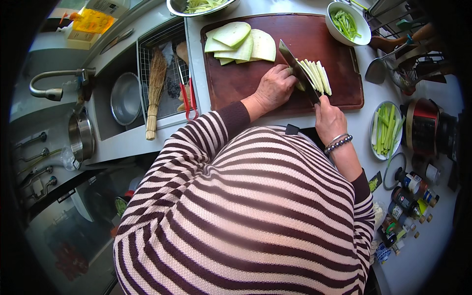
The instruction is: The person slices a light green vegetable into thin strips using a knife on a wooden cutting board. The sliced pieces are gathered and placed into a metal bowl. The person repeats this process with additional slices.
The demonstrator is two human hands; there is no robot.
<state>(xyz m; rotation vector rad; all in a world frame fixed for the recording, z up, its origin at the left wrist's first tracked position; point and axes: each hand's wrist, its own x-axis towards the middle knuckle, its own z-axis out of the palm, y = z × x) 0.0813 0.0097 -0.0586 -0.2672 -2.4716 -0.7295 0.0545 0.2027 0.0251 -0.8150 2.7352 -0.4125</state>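
With fingertips curled, my left hand presses a piece of pale green vegetable against the dark red-brown cutting board; the fingers partly hide it. My right hand grips a kitchen knife at its near end, the handle mostly covered. Its wide blade stands on edge beside my left fingertips, pointing away and to the left. Just right of the blade lies a row of thin pale strips. Several flat, pale green slices overlap at the board's far left.
A white bowl of green strips overlaps the board's far right corner. Celery-like stalks fill an oval dish on the right, near bottles. To the left, a sink holds a metal bowl; a straw brush and red-handled tongs rest on a wire basket.
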